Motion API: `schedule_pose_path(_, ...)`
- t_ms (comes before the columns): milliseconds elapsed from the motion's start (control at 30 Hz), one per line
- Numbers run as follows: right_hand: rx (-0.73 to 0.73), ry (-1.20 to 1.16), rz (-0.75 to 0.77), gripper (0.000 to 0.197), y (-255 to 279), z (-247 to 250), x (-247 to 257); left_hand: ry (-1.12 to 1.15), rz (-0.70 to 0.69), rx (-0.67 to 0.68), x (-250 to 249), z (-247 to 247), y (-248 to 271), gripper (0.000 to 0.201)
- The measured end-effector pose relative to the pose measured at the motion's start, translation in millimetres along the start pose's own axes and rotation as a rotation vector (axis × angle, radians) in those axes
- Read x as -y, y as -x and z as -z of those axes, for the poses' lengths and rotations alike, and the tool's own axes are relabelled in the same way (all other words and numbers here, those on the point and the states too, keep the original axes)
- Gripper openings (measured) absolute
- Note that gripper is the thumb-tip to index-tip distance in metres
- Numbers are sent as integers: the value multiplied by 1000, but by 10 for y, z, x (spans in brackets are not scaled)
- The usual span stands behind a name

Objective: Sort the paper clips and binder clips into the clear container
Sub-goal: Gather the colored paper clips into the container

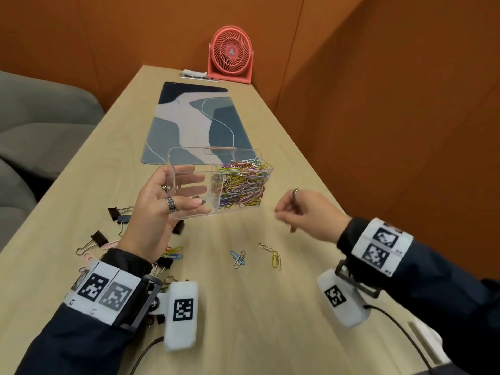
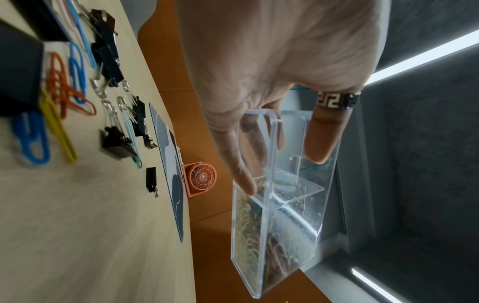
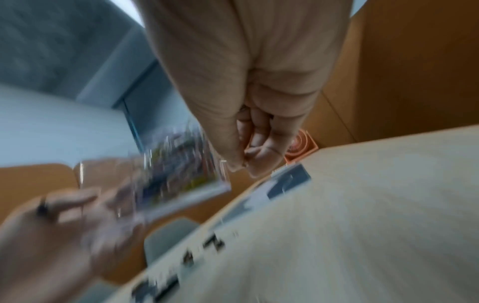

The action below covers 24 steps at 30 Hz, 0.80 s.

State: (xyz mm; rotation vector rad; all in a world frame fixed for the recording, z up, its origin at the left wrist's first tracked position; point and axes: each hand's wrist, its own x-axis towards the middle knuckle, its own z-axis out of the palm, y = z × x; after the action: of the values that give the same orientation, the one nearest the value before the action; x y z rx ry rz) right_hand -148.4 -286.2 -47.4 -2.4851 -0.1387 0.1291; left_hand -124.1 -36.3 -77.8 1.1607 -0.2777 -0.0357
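Two compartments divide the clear plastic container (image 1: 216, 182), which the left hand (image 1: 162, 209) holds lifted above the light wooden table (image 1: 243, 307). Its fingers lie straight under the box and the thumb presses on the near wall, so the grip is wide around the left compartment. The right compartment is full of coloured wire paper clips (image 1: 243, 182), too many to count. The left one has only one or two small dark pieces; I cannot tell what they are.

The right hand (image 1: 303, 212) hangs over the table, right of the container and apart from it, with fingers curled together. Whether it pinches something, the blurred wrist view does not show.

About five loose paper clips (image 1: 239, 257) lie on the table between the hands. More coloured clips and at least five black binder clips (image 1: 98, 238) lie at the left, partly hidden by the left arm.

One blue patterned desk mat (image 1: 189, 123) and one coral desk fan (image 1: 230, 54) are farther back.
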Motion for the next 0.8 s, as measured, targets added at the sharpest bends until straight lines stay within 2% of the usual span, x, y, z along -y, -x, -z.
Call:
schedule_pose_path(100,-148,-28,74,6,-51,273,207,-3,6,6,5,-1,-2,48)
schedule_pose_path(233,-288,15,265,6,-162,479,559,-19,17,20,5,-5,5,49)
schedule_pose_path(400,-209,224,384,2,-315,388,791,-23,18,28,0,-34,16,52)
schedule_pose_path(567,-204,383,459,14,-378,263,800,-13,13,34,-8,-39,25,51)
schedule_pose_path(667,-230,348,453,15,-372,247,770,-5,13,26,-10,-26,21,54)
schedule_pose_path(800,-326,138,397,16,-344,335,688,2,13,7,-23,-9,13,57)
